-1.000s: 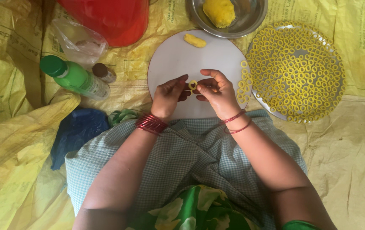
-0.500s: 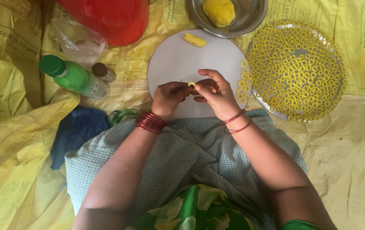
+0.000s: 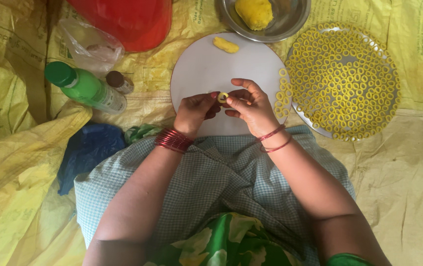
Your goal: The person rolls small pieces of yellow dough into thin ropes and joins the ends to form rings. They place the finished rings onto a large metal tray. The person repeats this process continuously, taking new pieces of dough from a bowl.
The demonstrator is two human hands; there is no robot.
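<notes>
Both hands meet over the near half of the round white board [image 3: 196, 69], pinching one small yellow dough ring [image 3: 223, 97] between their fingertips. Half a second ago the dough between them looked like a small lump; now its open hole shows. The left hand [image 3: 195, 111] is curled narrow on the ring, as is the right hand [image 3: 252, 108]. Neither hand has shifted much. The tray of finished rings [image 3: 344, 79] lies just right; a dough strip [image 3: 226, 45] rests on the board's far edge
</notes>
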